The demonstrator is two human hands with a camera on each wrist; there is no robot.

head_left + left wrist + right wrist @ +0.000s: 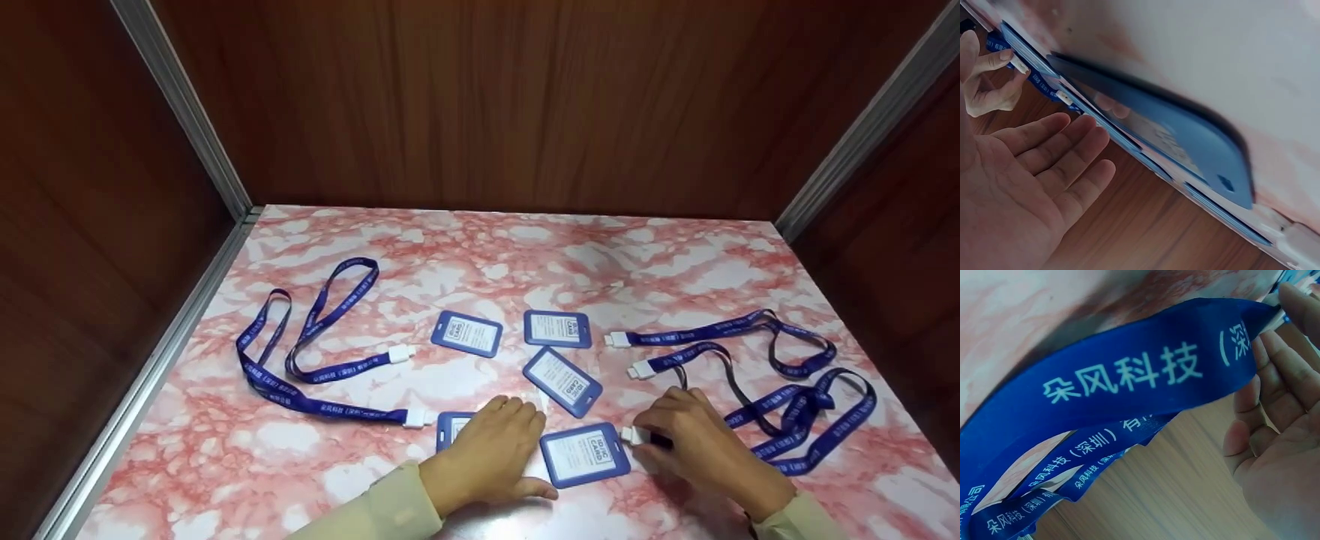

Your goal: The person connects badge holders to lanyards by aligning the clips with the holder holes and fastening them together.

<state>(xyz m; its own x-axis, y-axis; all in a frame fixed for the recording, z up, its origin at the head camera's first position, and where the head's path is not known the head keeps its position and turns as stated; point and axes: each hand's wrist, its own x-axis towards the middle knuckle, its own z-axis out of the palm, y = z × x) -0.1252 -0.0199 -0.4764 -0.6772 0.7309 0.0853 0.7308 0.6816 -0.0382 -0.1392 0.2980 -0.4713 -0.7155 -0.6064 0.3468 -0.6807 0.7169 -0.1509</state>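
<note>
My right hand pinches the white plastic end of a blue lanyard, whose printed strap trails to the right. That end is right at the slotted edge of a blue ID card holder lying flat. My left hand has its fingers extended and holds nothing. In the head view it covers most of another blue card holder. The left wrist view shows its open palm beside a card holder on the table.
Three more card holders lie mid-table. Two lanyards with white ends lie on the left; more lanyards lie on the right. Wood-look panels wall the back and sides of the marbled table.
</note>
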